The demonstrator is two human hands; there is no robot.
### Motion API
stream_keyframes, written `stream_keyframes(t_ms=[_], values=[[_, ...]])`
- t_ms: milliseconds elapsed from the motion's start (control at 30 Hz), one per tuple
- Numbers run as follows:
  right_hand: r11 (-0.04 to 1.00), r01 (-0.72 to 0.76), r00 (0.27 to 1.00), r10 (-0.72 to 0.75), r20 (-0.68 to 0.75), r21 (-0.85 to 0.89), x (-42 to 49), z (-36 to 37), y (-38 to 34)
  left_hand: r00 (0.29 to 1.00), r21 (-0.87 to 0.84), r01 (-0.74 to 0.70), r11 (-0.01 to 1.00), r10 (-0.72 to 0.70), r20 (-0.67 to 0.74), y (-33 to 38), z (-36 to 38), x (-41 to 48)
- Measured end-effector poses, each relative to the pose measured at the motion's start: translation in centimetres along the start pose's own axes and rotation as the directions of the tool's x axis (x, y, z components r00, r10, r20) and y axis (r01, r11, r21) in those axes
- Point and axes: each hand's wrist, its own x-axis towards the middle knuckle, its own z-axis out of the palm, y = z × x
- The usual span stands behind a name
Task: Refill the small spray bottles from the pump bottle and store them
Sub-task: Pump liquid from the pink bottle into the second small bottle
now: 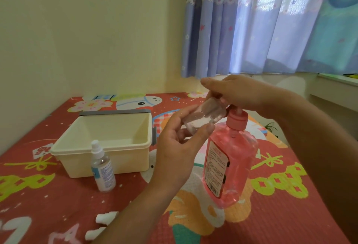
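One small bottle point(203, 115) gripped by left hand point(180, 146); right hand point(242, 94) clasps pump bottle point(230, 166).

Pale yellow wall point(87, 30) plain, fills left and centre background. Blue-lilac curtain point(242, 30) with pink star and cartoon print hangs upper right, drawn shut; daylight glows through its folds. White ledge point(333, 92) below curtain at far right. Bench covered by red mat point(280, 214) with cartoon figures, yellow-green shapes, white lettering. Light soft, even.

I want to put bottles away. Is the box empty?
Empty, as far as shows: the cream box has only bare inside walls and floor.
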Motion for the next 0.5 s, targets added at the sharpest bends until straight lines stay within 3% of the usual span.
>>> stream_keyframes(t_ms=[500], values=[[0.997,0.056,0.998,-0.056,-0.001,-0.047,-0.26,0.57,-0.32,0.999,0.021,-0.015,1.000,0.016,-0.035,-0.18,0.11,0.06]])
